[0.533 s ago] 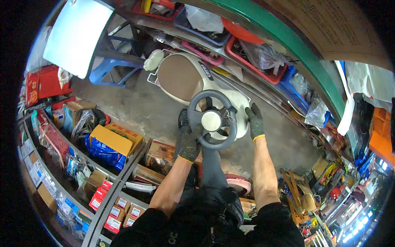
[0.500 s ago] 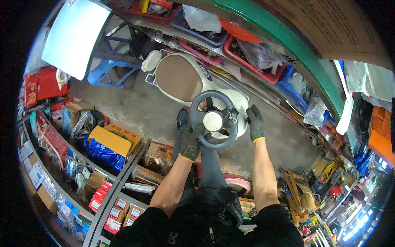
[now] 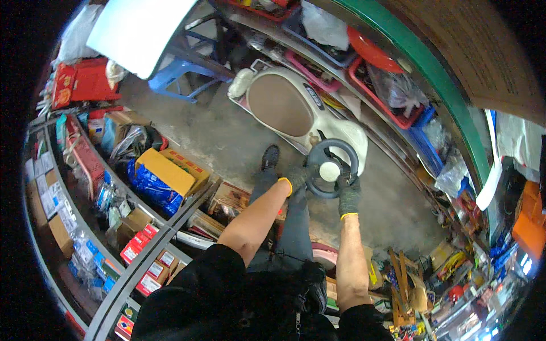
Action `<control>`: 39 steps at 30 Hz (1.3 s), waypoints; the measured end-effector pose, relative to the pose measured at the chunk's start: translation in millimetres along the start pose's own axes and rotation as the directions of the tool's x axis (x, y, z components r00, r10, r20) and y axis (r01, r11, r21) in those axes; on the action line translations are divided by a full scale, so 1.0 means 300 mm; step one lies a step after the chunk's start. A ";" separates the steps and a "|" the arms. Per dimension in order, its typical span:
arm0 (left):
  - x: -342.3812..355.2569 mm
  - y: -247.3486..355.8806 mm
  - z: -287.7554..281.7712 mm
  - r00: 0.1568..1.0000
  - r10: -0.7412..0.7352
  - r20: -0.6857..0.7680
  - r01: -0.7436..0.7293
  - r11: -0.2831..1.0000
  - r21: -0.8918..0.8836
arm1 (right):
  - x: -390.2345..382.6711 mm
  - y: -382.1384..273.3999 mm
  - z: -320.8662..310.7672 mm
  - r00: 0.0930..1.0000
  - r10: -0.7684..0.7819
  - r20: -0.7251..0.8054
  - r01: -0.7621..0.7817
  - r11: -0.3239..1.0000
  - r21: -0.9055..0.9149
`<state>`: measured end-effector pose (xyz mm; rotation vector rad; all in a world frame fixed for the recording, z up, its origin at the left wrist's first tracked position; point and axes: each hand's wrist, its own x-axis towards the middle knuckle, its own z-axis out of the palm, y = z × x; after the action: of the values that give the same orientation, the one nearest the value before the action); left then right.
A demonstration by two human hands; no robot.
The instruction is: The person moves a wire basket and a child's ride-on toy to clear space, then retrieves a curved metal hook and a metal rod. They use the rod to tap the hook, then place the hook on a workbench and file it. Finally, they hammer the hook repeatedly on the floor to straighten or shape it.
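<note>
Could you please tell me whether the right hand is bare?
No, the right hand wears a dark glove with a yellow cuff.

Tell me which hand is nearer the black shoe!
Left. Left hand: at the left of the steering wheel, toward the black shoe; right hand: farther, at the wheel's lower right.

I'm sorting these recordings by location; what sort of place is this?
Probably a cluttered shop or storeroom, judging by the red basket holding clear plastic bags and the shelving crowded with cardboard boxes.
</note>
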<state>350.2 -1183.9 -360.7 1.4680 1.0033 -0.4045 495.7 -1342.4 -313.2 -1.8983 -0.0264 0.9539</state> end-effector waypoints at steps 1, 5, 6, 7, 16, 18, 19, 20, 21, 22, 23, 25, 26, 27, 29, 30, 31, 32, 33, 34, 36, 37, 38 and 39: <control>-0.001 -0.023 -0.021 1.000 -0.003 -0.013 0.003 1.000 0.009 | 0.019 0.004 0.010 0.999 0.031 0.026 -0.030 0.997 -0.069; -0.091 -0.211 0.002 0.995 0.009 -0.098 -0.038 0.954 -0.297 | 0.042 -0.025 0.031 0.971 -0.202 0.130 0.240 0.856 -0.457; -0.117 -0.285 -0.010 0.995 -0.037 -0.098 0.007 0.956 -0.293 | 0.034 -0.042 0.037 0.967 -0.198 0.158 0.250 0.849 -0.465; -0.147 -0.362 -0.028 0.991 -0.085 -0.107 0.053 0.960 -0.274 | 0.028 -0.064 0.045 0.951 -0.248 0.185 0.306 0.843 -0.442; -0.211 -0.659 -0.641 0.969 -0.061 -0.239 0.118 0.966 0.230 | -0.061 -0.143 0.093 0.995 0.093 -0.036 -0.098 0.983 -0.154; -0.079 -0.591 -0.816 0.915 -0.061 -0.399 0.113 0.988 0.109 | -0.067 -0.102 0.100 0.982 0.119 -0.143 -0.135 0.985 -0.105; -0.002 -0.554 -0.889 0.882 -0.046 -0.468 0.094 0.992 0.081 | -0.066 -0.077 0.104 0.984 0.109 -0.140 -0.117 0.992 -0.048; 0.070 -0.524 -0.943 0.828 0.072 -0.556 0.061 0.974 0.218 | -0.062 -0.050 0.108 0.979 0.103 -0.176 -0.106 0.994 -0.007; 0.148 -0.500 -0.996 0.734 0.230 -0.639 0.033 0.928 0.371 | -0.057 -0.024 0.109 0.975 0.101 -0.196 -0.095 0.995 0.040; 0.248 -0.467 -1.051 0.743 0.199 -0.639 0.009 0.952 0.307 | -0.048 0.003 0.113 0.971 0.112 -0.212 -0.085 0.988 0.132; 0.311 -0.460 -1.059 0.713 0.245 -0.657 -0.056 0.954 0.294 | -0.041 0.025 0.109 0.967 0.111 -0.231 -0.072 0.982 0.173; 0.441 -0.455 -1.086 0.704 0.205 -0.680 0.122 0.908 0.400 | -0.026 0.067 0.106 0.939 0.249 -0.236 -0.186 0.947 0.260; 0.503 -0.459 -1.101 0.664 0.249 -0.705 0.185 0.859 0.477 | -0.017 0.085 0.105 0.936 0.284 -0.209 -0.208 0.924 0.321; 0.555 -0.468 -1.117 0.759 0.187 -0.624 0.144 0.886 0.440 | -0.017 0.101 0.104 0.952 0.272 -0.138 -0.230 0.937 0.261; 0.633 -0.481 -1.157 0.872 0.155 -0.464 0.035 0.927 0.374 | -0.015 0.125 0.106 0.989 0.136 -0.060 -0.117 0.959 0.259; 0.639 -0.491 -1.145 0.815 0.111 -0.569 0.099 0.940 0.326 | -0.013 0.128 0.103 0.978 0.188 -0.085 -0.160 0.951 0.265; 0.644 -0.492 -1.147 0.840 0.079 -0.537 0.123 0.936 0.329 | -0.017 0.135 0.107 0.975 0.188 -0.119 -0.146 0.945 0.293; 0.639 -0.486 -1.151 0.862 0.047 -0.505 0.146 0.931 0.335 | -0.015 0.129 0.099 0.971 0.195 -0.136 -0.140 0.933 0.332; 0.626 -0.476 -1.150 0.883 0.012 -0.469 0.170 0.924 0.344 | -0.019 0.124 0.096 0.952 0.272 -0.139 -0.204 0.904 0.377; 0.605 -0.458 -1.144 0.860 0.100 -0.501 0.120 0.914 0.389 | -0.014 0.109 0.082 0.963 0.245 -0.113 -0.200 0.930 0.310; 0.564 -0.400 -1.156 0.785 0.291 -0.547 0.025 0.867 0.498 | -0.009 0.071 0.046 0.964 0.204 -0.172 -0.144 0.941 0.307; 0.544 -0.366 -1.157 0.773 0.315 -0.551 0.028 0.850 0.526 | -0.013 0.043 0.013 0.974 0.133 -0.186 -0.071 0.948 0.309; 0.526 -0.332 -1.169 0.758 0.338 -0.558 0.033 0.834 0.551 | -0.003 0.021 -0.011 0.965 0.171 -0.200 -0.086 0.923 0.374; 0.505 -0.303 -1.185 0.721 0.394 -0.570 0.029 0.805 0.592 | -0.004 -0.007 -0.047 0.945 0.215 -0.246 -0.122 0.931 0.343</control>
<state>255.3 -813.0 -465.2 2.3538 1.3449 0.0263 504.5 -1352.4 -307.8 -1.7270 0.4459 0.7406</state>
